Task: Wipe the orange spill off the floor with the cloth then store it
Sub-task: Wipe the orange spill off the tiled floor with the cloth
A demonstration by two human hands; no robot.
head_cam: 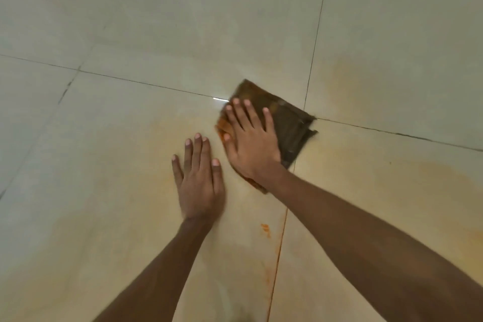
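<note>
- Cloth point(290, 123): dark, folded, lying flat on the floor point(156, 21) over the crossing of the grout lines point(312, 60); its near-left edge is stained orange.
- Right hand point(251, 138): palm down on the cloth's left half, fingers spread and flat, pressing rather than gripping.
- Left hand point(200, 178): just left of the cloth, apart from it, flat on the tile, fingers extended, holding nothing.
- Orange spill point(265, 229): a small blot near of the cloth, with orange staining running down the grout line; faint orange haze spreads left, right and near of the cloth.
- Open tile extends on all sides of the cloth; beyond it the tile looks clean.
</note>
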